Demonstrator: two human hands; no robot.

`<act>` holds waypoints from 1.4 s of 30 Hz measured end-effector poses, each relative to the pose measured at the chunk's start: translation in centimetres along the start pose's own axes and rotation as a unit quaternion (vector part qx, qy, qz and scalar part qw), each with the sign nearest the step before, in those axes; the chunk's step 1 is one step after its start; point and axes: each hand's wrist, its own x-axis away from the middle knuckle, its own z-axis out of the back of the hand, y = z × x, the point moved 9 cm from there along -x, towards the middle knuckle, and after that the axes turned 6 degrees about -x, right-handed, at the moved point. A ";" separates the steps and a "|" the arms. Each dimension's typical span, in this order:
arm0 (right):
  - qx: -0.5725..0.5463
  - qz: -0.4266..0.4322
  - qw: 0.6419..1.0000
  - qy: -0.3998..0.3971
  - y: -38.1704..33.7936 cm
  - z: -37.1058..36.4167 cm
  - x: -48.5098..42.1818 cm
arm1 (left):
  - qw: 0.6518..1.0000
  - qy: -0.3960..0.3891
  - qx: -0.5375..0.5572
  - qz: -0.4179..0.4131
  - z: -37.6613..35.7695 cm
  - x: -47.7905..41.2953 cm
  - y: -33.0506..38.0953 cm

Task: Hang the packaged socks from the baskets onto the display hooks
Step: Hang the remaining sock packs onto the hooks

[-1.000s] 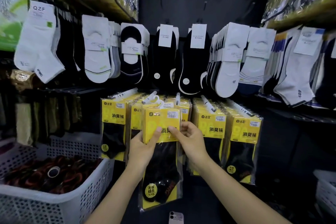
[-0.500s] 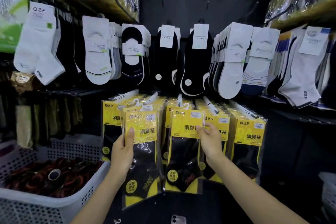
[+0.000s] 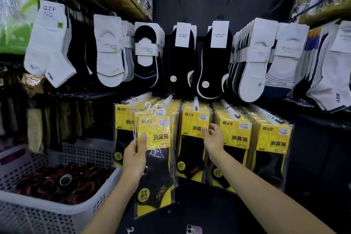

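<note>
1. Upper sock row (image 3: 112, 53): white and black pairs on card bands, hung across the wall.
2. Basket (image 3: 38, 218): white, perforated, lower left, with dark goods inside.
3. Yellow pack rows (image 3: 271, 138): hung on white-tagged hooks (image 3: 195, 103) beneath the upper row.
4. Held sock pack (image 3: 155, 157): off the hooks, in front of the second row, tilted slightly.
5. Hung sock pack (image 3: 195, 129): front of the third hook.
6. Left hand (image 3: 135, 156): fingers wrapped behind the held pack's left edge, thumb flat on its yellow card.
7. Right hand (image 3: 214, 137): fingers curled, pinching the hung pack's right edge.
</note>
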 end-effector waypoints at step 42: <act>-0.068 0.048 0.997 0.001 -2.5 2.3 0.9 | 0.998 0.049 0.030 -0.002 0.7 -0.9 0.8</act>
